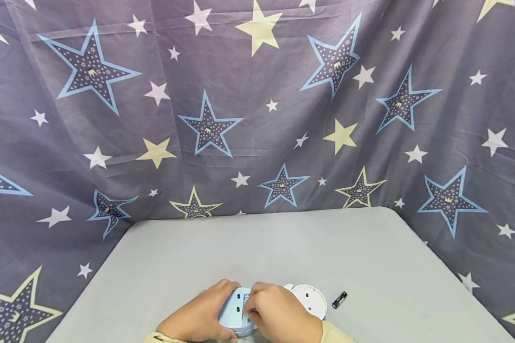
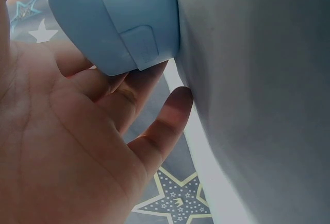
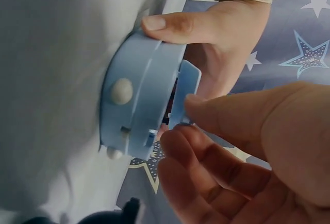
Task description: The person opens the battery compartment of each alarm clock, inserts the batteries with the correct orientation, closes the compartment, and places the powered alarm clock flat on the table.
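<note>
A light blue, rounded plastic device (image 1: 229, 312) lies near the table's front edge, two small dark holes showing on its upper face. My left hand (image 1: 201, 312) grips it from the side; in the right wrist view the left thumb (image 3: 172, 28) presses on its rim. A light blue battery cover (image 3: 185, 92) stands tilted up from the device's back, pinched between the thumb and fingers of my right hand (image 1: 279, 312). The opening under the cover is mostly hidden. White knobs (image 3: 122, 91) stick out of the device's side.
Right of my right hand lies a white round part (image 1: 313, 300) with dark holes, partly covered by the hand. A dark blue battery (image 1: 339, 299) lies farther right on the grey table (image 1: 257, 252). Star-patterned cloth (image 1: 249, 95) hangs around the table.
</note>
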Demonstrator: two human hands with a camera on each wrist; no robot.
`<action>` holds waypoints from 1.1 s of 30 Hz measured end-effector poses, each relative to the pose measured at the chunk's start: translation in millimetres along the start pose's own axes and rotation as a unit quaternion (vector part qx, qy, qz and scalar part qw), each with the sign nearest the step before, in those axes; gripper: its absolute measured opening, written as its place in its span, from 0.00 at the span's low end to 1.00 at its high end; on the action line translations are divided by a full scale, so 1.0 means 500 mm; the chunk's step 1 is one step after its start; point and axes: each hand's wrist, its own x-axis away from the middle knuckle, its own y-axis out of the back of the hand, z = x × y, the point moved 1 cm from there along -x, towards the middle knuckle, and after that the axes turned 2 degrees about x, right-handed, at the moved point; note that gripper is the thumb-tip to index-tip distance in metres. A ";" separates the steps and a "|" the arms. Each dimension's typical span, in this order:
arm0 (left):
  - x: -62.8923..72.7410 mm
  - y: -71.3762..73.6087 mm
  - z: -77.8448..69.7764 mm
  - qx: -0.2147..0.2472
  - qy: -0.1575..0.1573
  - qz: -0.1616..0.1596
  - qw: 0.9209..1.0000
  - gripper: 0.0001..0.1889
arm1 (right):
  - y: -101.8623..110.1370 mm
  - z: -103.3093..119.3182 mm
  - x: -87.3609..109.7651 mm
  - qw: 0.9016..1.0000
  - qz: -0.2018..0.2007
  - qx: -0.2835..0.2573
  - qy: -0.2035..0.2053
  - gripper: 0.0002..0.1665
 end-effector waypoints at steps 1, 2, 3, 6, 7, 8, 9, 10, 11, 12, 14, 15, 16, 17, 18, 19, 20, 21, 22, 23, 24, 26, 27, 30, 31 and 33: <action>0.000 0.000 0.000 0.000 -0.001 -0.001 1.000 0.50 | -0.002 -0.002 0.000 1.000 -0.003 0.004 0.000 0.10; -0.001 0.000 0.000 -0.001 -0.002 -0.001 1.000 0.50 | -0.004 -0.003 0.000 1.000 -0.006 0.008 -0.001 0.10; -0.001 0.000 0.001 -0.001 -0.003 -0.001 1.000 0.49 | -0.006 -0.005 0.000 1.000 -0.007 0.011 -0.002 0.10; -0.001 -0.001 0.001 -0.005 -0.007 -0.005 1.000 0.49 | -0.013 -0.010 0.000 1.000 -0.004 0.011 -0.010 0.09; -0.001 -0.001 0.002 -0.006 -0.007 -0.006 1.000 0.49 | -0.015 -0.012 0.000 1.000 -0.001 0.010 -0.013 0.09; -0.001 -0.001 0.002 -0.007 -0.008 -0.006 1.000 0.49 | -0.017 -0.013 -0.001 1.000 0.001 0.009 -0.017 0.09; -0.001 -0.002 0.002 -0.007 -0.009 -0.007 1.000 0.49 | -0.019 -0.015 -0.002 1.000 0.003 0.008 -0.020 0.09; -0.001 -0.002 0.002 -0.007 -0.010 -0.007 1.000 0.49 | -0.020 -0.016 -0.002 1.000 0.003 0.007 -0.025 0.09; -0.001 -0.002 0.002 -0.009 -0.010 -0.008 1.000 0.49 | -0.022 -0.017 -0.002 1.000 0.002 0.009 -0.028 0.10; -0.002 -0.001 0.002 -0.010 -0.009 -0.007 1.000 0.49 | -0.023 -0.018 -0.003 0.999 0.001 0.011 -0.031 0.10; -0.002 -0.001 0.002 -0.012 -0.007 -0.006 1.000 0.50 | -0.025 -0.019 -0.004 0.999 0.000 0.015 -0.036 0.10; -0.003 -0.001 0.002 -0.013 -0.006 -0.006 1.000 0.50 | -0.026 -0.019 -0.004 0.999 0.000 0.017 -0.038 0.10; -0.003 -0.001 0.002 -0.014 -0.004 -0.005 1.000 0.50 | -0.027 -0.020 -0.004 0.999 0.000 0.019 -0.039 0.10; -0.003 -0.001 0.002 -0.015 -0.003 -0.005 1.000 0.50 | -0.028 -0.020 -0.004 0.999 0.000 0.020 -0.038 0.10; -0.003 0.000 0.001 -0.015 -0.001 -0.005 1.000 0.51 | -0.029 -0.021 -0.005 0.999 0.001 0.021 -0.038 0.09; -0.003 0.000 0.001 -0.016 -0.001 -0.005 1.000 0.50 | -0.030 -0.021 -0.005 0.999 0.001 0.020 -0.036 0.09; -0.003 -0.001 0.001 -0.016 0.000 -0.006 1.000 0.50 | -0.030 -0.021 -0.005 0.999 0.000 0.021 -0.035 0.09; -0.002 -0.001 0.000 -0.016 0.001 -0.006 1.000 0.50 | -0.031 -0.021 -0.005 0.999 -0.001 0.020 -0.034 0.09; -0.001 0.000 0.000 -0.016 0.003 -0.005 1.000 0.51 | -0.031 -0.022 -0.005 0.999 -0.002 0.020 -0.032 0.09; -0.001 0.000 0.000 -0.015 0.005 -0.004 1.000 0.51 | -0.031 -0.022 -0.004 0.999 -0.003 0.020 -0.031 0.09; 0.000 0.000 -0.001 -0.014 0.007 -0.004 1.000 0.51 | -0.032 -0.023 -0.004 0.999 -0.003 0.020 -0.030 0.10; 0.001 0.000 -0.001 -0.012 0.011 -0.003 1.000 0.52 | -0.031 -0.023 -0.004 0.999 -0.001 0.017 -0.031 0.10; 0.002 0.000 -0.001 -0.012 0.012 -0.003 1.000 0.52 | -0.031 -0.023 -0.004 0.999 0.000 0.015 -0.029 0.10; 0.003 -0.001 -0.002 -0.010 0.012 -0.003 1.000 0.51 | -0.029 -0.023 -0.003 1.000 0.006 0.009 -0.024 0.10; 0.003 0.000 -0.002 -0.010 0.012 -0.002 1.000 0.51 | -0.028 -0.022 -0.003 1.000 0.006 0.008 -0.020 0.09; 0.003 0.000 -0.002 -0.007 0.013 0.000 1.000 0.51 | -0.028 -0.023 -0.002 1.000 0.004 0.008 -0.012 0.08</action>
